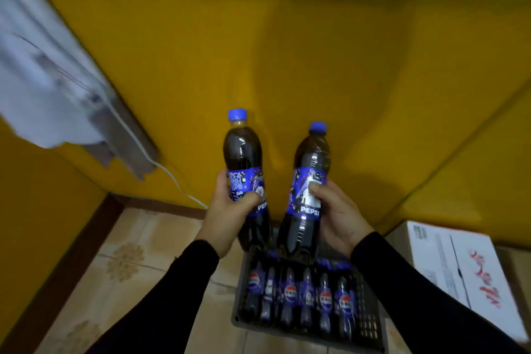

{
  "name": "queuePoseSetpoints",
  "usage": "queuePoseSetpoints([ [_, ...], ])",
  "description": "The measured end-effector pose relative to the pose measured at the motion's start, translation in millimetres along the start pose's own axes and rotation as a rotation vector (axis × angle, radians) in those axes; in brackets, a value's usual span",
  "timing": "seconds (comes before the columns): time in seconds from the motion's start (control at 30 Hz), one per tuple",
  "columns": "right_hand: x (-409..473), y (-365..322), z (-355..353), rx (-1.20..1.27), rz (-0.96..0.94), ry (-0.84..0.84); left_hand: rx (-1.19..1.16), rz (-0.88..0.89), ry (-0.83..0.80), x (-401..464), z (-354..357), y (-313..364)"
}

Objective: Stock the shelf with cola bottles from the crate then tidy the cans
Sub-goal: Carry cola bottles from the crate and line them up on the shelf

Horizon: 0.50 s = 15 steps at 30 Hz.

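My left hand (227,214) grips a cola bottle (244,158) with a blue cap around its blue label, holding it upright. Beside it, my right hand (337,214) grips a second cola bottle (311,169) the same way, tilted slightly to the right. Both bottles are raised above a grey plastic crate (370,322) on the floor. Several more cola bottles (307,296) lie side by side in the crate. No shelf or cans are in view.
A yellow wall fills the background. A blurred white and grey object (57,89) with a white cable (172,178) is at the left. A white cardboard box (459,270) stands right of the crate on the beige tiled floor (129,267).
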State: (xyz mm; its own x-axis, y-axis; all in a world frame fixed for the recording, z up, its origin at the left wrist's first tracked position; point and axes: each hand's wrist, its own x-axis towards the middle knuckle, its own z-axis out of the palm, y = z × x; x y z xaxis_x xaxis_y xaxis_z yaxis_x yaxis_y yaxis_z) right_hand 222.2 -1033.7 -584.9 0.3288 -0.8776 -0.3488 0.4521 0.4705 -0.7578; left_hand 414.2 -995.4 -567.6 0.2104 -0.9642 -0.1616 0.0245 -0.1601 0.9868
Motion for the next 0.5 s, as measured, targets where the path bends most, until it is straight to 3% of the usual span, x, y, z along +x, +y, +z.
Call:
queuePoseSetpoints([
  [0.23,-88,-100,136,-0.161,-0.082,-0.204,-0.021,0.123,0.167,-87,-54,170],
  [0.5,-209,-170,263,-0.201,-0.169,-0.596,-0.056,0.343,0.524,-253,-88,299],
])
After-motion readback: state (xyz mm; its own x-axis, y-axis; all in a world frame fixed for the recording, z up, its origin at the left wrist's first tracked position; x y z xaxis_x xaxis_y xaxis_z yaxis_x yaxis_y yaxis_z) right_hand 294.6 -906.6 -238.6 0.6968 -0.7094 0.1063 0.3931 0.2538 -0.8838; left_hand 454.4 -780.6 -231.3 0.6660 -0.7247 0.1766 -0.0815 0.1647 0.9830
